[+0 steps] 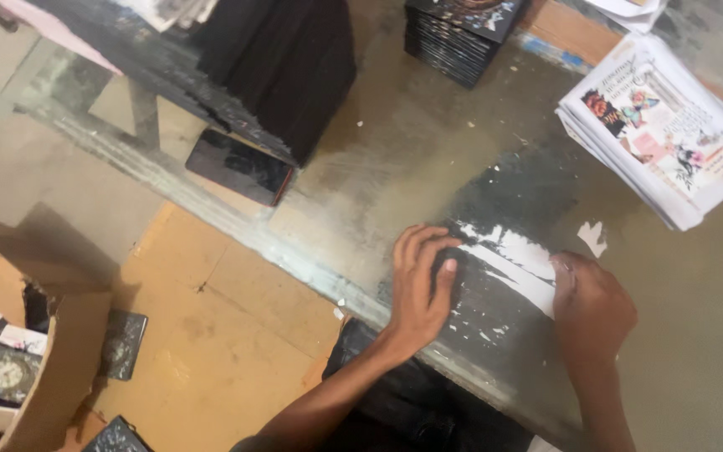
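View from the head camera, looking down over the edge of a worn grey glass-topped table (395, 159). At the bottom centre of the frame, the left hand (423, 289) lies palm-down with fingers spread flat, pressing on a dark, scuffed rectangular sheet (483, 305) that lies on the table just inside its near edge. A torn white strip of paper (516, 259) clings to the sheet's upper part, running from the left fingertips toward the lower right of the frame, ragged along both margins, with small white flecks scattered over the dark surface below it. The right hand (592, 305), at lower right, is curled closed with its fingertips on the right end of the white strip; whether it pinches the paper cannot be told. A small torn white scrap (593, 237) lies just above that hand. At lower left, off the table, a brown cardboard box (39, 368) holding dark patterned booklets stands on a tan floor (219, 335). Farther up, left of centre, a black flat phone (240, 166) rests on the table beside a tall stack of dark covers (290, 59). At upper right lies a stack of white printed sheets with colourful pictures (667, 134); at top centre, a stack of black booklets (462, 33).
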